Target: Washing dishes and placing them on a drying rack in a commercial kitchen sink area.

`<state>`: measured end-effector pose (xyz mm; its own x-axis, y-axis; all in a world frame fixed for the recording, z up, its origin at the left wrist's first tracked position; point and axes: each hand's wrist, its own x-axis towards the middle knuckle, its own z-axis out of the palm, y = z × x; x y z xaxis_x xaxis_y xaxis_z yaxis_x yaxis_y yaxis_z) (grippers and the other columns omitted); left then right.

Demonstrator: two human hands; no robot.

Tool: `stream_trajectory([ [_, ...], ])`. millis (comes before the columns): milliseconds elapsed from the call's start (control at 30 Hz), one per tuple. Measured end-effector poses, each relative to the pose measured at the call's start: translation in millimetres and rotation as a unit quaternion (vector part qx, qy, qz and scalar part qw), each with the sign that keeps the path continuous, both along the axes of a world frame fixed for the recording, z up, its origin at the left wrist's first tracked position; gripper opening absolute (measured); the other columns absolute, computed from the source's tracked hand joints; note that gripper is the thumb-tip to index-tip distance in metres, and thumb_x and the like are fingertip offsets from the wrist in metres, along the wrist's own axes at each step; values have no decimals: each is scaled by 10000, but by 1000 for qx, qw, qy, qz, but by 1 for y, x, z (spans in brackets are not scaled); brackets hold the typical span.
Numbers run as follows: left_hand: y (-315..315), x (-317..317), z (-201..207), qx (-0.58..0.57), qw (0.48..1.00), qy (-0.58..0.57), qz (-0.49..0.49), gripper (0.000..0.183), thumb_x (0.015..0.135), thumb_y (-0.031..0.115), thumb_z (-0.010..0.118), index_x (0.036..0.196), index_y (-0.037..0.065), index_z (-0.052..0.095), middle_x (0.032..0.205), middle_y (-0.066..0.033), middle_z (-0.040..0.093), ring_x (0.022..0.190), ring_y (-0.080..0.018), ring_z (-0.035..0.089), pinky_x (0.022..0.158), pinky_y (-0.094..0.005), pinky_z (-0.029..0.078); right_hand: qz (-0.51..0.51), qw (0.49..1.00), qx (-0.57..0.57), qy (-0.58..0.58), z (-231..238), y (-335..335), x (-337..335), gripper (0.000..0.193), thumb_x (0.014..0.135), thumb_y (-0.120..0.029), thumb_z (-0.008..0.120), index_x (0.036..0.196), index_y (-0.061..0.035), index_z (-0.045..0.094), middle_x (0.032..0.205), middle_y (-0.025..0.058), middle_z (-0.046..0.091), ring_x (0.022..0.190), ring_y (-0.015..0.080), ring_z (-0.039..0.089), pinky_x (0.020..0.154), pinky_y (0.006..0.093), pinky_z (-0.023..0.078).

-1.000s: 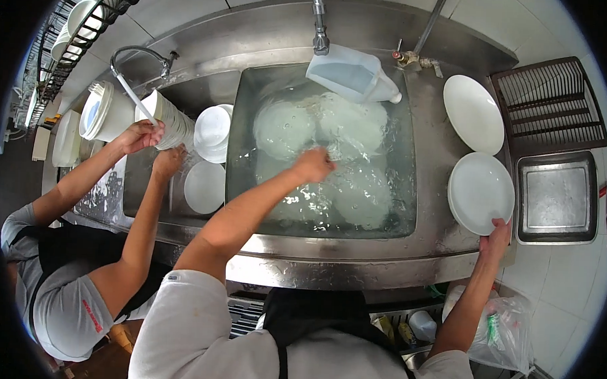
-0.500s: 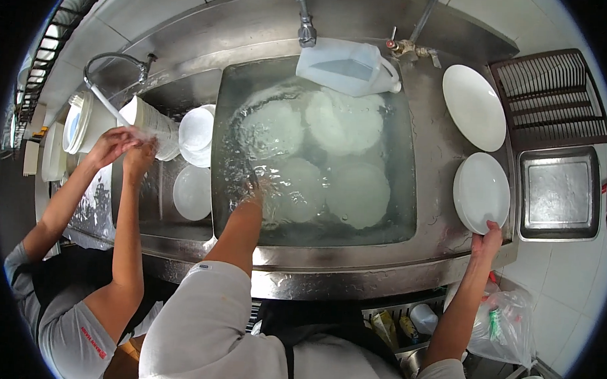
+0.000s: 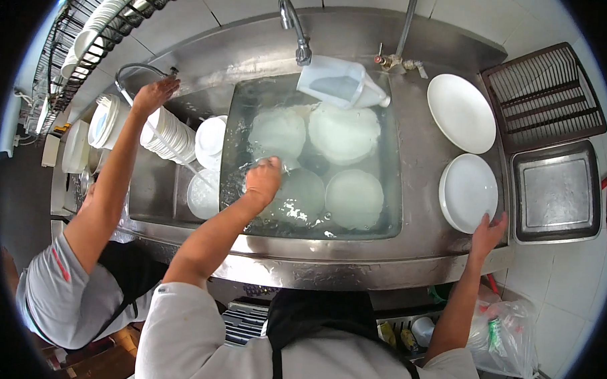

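My left hand (image 3: 263,181) is closed at the water's surface in the middle basin. Whatever its fingers hold, if anything, is hidden. Under the cloudy water lie several round white plates (image 3: 345,132), partly stacked. Fingers apart, my right hand (image 3: 488,231) rests by the near rim of a round white dish (image 3: 470,192) on the steel counter to the right. Beyond that dish lies a large oval white platter (image 3: 461,113).
A translucent plastic jug (image 3: 340,82) lies on its side at the basin's back under a faucet (image 3: 301,52). At the right are a brown slatted rack (image 3: 544,98) and metal tray (image 3: 557,192). A co-worker's hand (image 3: 156,96) reaches over stacked white dishes (image 3: 168,135) at left.
My left hand has risen out of the water to its surface. My right hand's fingers have spread from the dish's rim. The co-worker's hand has moved up toward the hose tap.
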<state>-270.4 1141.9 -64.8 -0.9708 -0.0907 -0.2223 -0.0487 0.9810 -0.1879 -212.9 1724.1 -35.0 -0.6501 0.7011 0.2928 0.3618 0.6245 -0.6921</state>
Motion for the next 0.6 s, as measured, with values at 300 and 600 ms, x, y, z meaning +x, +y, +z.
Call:
stream_trajectory([
  [300,-32,-20,180,51,905,400,-133,380,855,-19,518,1215,91,573,1092,-118,674,875,-321,697,703,-423,577,356,917,-107,144,59,-183,-36,552,916,-175,702,1384,-1,466,1261,143,556,1167,260,525,1019,397,411],
  [600,41,-47,210,416,792,445,34,364,910,-17,518,1268,42,540,921,-233,704,870,-342,720,762,-393,537,443,725,-522,76,89,-349,-121,649,952,-268,660,1463,-34,335,1285,188,571,1069,274,614,914,411,499],
])
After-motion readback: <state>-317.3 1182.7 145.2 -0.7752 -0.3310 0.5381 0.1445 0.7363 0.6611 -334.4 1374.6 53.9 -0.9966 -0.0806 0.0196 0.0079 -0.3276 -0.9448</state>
